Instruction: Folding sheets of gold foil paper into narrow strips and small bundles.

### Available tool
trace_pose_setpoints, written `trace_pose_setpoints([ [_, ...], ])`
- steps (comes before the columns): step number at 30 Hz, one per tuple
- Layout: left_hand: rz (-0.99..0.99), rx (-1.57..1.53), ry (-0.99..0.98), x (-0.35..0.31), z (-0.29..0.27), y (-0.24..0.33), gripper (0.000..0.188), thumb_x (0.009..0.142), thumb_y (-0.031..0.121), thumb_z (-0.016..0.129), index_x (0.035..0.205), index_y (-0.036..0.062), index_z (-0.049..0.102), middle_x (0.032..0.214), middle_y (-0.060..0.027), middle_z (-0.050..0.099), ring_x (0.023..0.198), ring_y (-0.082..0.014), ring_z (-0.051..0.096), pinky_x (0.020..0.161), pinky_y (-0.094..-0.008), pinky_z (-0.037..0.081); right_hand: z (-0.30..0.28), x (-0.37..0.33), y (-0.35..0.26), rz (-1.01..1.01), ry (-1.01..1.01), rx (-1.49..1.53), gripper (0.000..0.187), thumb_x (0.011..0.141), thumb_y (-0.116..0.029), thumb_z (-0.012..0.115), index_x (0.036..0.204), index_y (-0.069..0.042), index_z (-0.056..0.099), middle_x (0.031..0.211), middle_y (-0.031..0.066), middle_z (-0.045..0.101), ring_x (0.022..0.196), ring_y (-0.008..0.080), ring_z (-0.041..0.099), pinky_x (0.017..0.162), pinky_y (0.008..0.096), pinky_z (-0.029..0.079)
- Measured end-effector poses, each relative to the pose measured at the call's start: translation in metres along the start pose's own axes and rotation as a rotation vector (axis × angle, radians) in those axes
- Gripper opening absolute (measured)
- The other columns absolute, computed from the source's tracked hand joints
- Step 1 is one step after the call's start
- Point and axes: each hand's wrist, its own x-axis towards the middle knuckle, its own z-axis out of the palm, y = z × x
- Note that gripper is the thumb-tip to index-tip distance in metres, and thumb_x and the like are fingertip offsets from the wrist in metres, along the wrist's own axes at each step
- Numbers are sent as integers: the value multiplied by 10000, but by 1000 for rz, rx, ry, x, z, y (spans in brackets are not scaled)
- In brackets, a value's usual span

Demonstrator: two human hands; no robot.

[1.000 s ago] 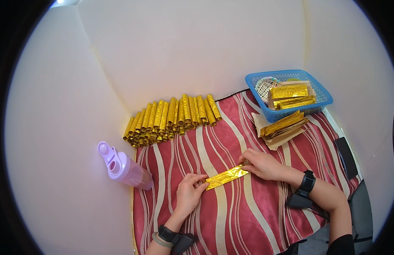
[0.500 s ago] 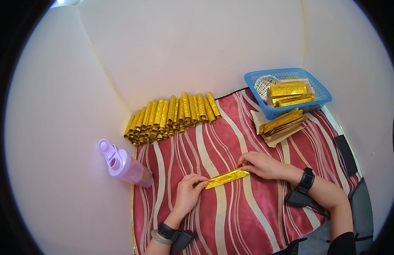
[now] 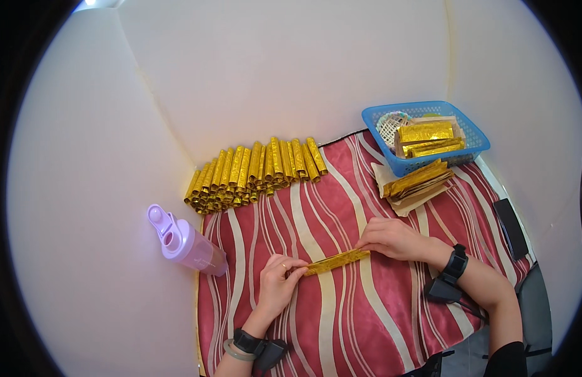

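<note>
Now my left hand (image 3: 280, 283) and right hand (image 3: 391, 239) pinch the ends of a gold foil strip (image 3: 336, 261) at lower centre, mid-roll; next, I judge, comes tightening it evenly.

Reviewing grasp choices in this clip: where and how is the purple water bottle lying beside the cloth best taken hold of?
Probably around the smooth cylindrical body of the purple water bottle, coming from above with fingers across its width. It lies on its side on the white surface, its flip lid pointing up-left and its base touching the edge of the striped cloth, so the mid-body is the widest, most exposed part.
</note>
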Motion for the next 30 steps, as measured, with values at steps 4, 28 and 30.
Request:
trace_pose_setpoints([
  [4,318,204,85,1,-3,-1,125,752,5,720,870,36,694,817,-77,656,796,-227,599,686,-329,487,-5,-1,-2,-78,55,-187,161,794,-103,652,946,-57,677,866,72,633,833,226,611,714,330,509],
  [28,810,665,-15,-3,-16,-2,273,711,35,637,982,9,655,904,-70,650,832,-203,622,684,-304,533,-10,-2,-5,-406,35,-556,235,727,-101,610,946,-17,623,844,35,571,810,168,580,682,276,489],
  [30,886,714,-26,-5,-17,2,265,718,48,637,981,14,657,907,-63,649,842,-192,621,698,-296,528,-8,-4,-4,-420,-15,-574,217,719,-106,613,922,-27,625,844,20,572,820,161,571,680,266,483],
])
